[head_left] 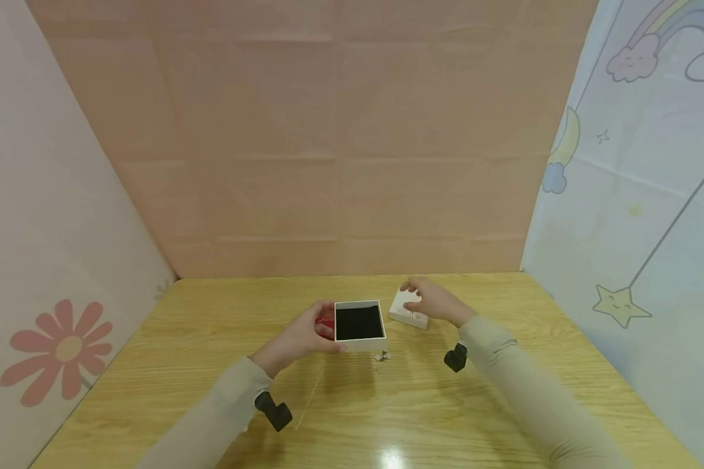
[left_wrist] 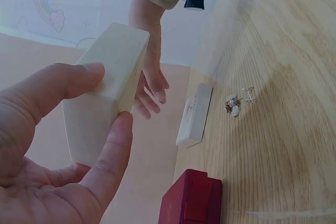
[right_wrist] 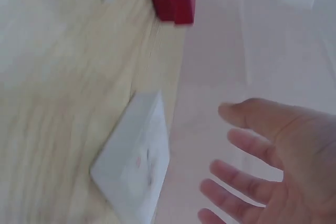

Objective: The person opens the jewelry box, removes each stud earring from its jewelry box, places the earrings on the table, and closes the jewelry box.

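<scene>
My left hand (head_left: 302, 333) grips a small white box (head_left: 362, 345) by its side and holds it raised over the table. The box's top is uncovered, showing a black lining (head_left: 359, 322). In the left wrist view the thumb lies across one face of the box (left_wrist: 107, 82), fingers on the adjoining side. Over the white lid (head_left: 409, 318), which lies on the table, hovers my right hand (head_left: 437, 301). Its fingers are loosely bent and apart, with nothing held, as the right wrist view shows beside the lid (right_wrist: 139, 156).
A red box (left_wrist: 191, 198) stands on the table behind the left hand, partly hidden in the head view. Small jewellery-like pieces (head_left: 382, 356) lie in a little pile near the white box, with tiny clear bits (left_wrist: 249, 95) beside it. A pinkish backdrop (head_left: 340, 163) rises behind the table.
</scene>
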The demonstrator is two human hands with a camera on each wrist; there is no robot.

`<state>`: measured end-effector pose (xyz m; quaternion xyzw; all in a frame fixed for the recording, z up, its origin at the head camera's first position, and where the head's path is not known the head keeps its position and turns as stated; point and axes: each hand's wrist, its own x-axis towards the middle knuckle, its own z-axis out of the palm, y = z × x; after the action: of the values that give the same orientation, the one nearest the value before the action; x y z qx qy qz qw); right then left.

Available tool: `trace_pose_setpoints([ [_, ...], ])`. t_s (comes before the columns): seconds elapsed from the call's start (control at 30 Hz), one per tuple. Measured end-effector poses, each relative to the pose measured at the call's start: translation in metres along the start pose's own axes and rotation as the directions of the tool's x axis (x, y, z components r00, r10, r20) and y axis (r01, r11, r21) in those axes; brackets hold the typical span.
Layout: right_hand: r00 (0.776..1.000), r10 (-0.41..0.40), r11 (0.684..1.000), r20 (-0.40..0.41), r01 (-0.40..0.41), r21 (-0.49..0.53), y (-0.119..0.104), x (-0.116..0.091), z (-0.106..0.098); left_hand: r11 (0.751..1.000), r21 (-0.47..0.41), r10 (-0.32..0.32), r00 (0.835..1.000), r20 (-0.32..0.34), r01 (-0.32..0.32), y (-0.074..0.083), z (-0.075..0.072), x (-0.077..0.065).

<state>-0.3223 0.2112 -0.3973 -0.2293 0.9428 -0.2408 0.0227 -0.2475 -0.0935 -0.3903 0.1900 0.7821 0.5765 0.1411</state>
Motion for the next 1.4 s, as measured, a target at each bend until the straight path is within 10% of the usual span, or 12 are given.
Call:
trace_pose_setpoints([
  [0.93, 0.962, 0.214, 0.970, 0.170, -0.189, -0.151, 0.047, 0.033, 0.017, 0.999, 0.022, -0.026, 0.999, 0.023, 0.025, -0.004, -0.001, 0.004],
  [1.1, 0.968, 0.134, 0.990, 0.213, -0.120, -0.076, 0.026, 0.032, -0.007, 0.999, 0.035, -0.030, 0.999, 0.016, 0.029, -0.005, -0.002, 0.003],
  [1.4, 0.991, -0.125, 0.981, 0.050, 0.116, 0.158, -0.051, 0.020, -0.065, 0.999, 0.029, -0.016, 0.999, 0.028, 0.015, -0.005, -0.002, 0.004],
])
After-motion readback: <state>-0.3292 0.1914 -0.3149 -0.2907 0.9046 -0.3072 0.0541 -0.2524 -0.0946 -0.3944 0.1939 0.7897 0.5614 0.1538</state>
